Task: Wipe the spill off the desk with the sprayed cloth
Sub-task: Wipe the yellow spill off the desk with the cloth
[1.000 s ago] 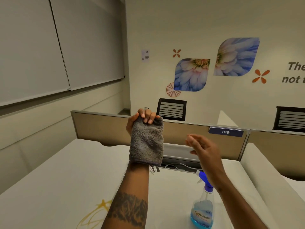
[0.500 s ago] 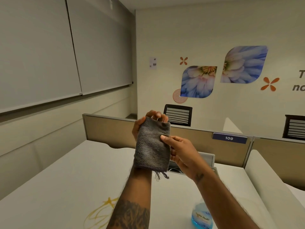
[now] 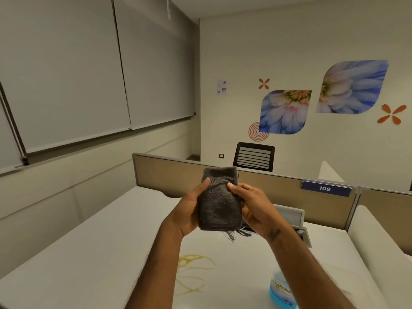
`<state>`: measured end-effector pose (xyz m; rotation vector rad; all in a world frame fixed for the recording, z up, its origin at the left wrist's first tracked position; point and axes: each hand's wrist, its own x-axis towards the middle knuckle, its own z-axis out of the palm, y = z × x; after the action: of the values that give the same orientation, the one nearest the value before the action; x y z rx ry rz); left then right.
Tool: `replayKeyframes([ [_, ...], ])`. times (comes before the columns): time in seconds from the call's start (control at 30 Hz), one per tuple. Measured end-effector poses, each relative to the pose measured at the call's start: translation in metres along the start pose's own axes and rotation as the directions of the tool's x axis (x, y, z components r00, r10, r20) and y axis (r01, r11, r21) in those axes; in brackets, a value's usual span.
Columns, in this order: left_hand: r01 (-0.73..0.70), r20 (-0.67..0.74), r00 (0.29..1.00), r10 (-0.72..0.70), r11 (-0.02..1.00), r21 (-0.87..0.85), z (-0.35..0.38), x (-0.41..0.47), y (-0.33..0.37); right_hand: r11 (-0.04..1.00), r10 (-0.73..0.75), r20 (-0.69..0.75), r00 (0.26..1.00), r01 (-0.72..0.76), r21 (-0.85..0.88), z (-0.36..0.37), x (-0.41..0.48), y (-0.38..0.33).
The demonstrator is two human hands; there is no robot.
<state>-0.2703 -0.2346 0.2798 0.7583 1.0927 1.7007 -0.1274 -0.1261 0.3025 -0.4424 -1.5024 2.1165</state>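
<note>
Pale walls with blue flower decals [image 3: 285,111] and drawn grey blinds [image 3: 66,70] close in this cubicle, and a tan partition [image 3: 174,172] with a "109" plate [image 3: 325,188] backs the white counter [image 3: 89,241] I am working at. I hold the dark grey, folded terry cloth [image 3: 219,201] up in the air over the middle of the counter, clear of the surface, with both hands clamped on it: my left hand [image 3: 189,210] grips its edge at 9 o'clock, thumb pressed on the front face, and my right hand [image 3: 252,208] pinches the edge at 3 o'clock, fingers wrapped behind. I judge that I keep it raised and upright like this to square up the fold and find a good wiping face before it goes down; loose threads dangle from its bottom hem. The spill I am after, thin yellow loops of liquid [image 3: 194,275] on the white top, lies at 6 o'clock from the cloth, near me and partly hidden behind my left forearm. Toward 5 o'clock, just beside my right forearm, stands the clear spray bottle of blue liquid [image 3: 283,293], its top out of sight behind that arm, parked off to the side so the wiping path is open. Nothing has been wiped yet, by the look of the yellow marks; I would next need to bring the cloth down flat onto them.
</note>
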Motion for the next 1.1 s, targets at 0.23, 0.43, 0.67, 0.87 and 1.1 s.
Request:
replayKeyframes([
  [0.23,0.048,-0.066,0.997,-0.048,0.999,-0.008,-0.027,-0.007,0.018,0.987,0.015,-0.091,0.996,0.0,0.162,0.005,0.024,0.036],
  [0.43,0.139,-0.021,0.99,-0.141,0.989,-0.047,-0.067,0.01,0.019,0.853,0.09,0.013,0.996,-0.084,0.515,0.054,0.048,0.088],
  [0.67,0.197,-0.042,0.98,-0.195,0.979,0.051,-0.109,0.023,0.015,0.717,-0.015,-0.174,0.985,0.132,0.685,0.1,0.073,0.141],
  [0.87,0.067,-0.147,0.988,0.044,0.734,0.676,-0.131,0.03,0.0,0.643,0.003,-0.342,0.94,0.26,0.72,0.107,0.084,0.196],
  [1.1,0.037,-0.186,0.943,0.275,0.469,0.883,-0.215,0.028,-0.01,0.733,0.207,-0.379,0.902,0.113,0.671,0.049,0.079,0.238],
])
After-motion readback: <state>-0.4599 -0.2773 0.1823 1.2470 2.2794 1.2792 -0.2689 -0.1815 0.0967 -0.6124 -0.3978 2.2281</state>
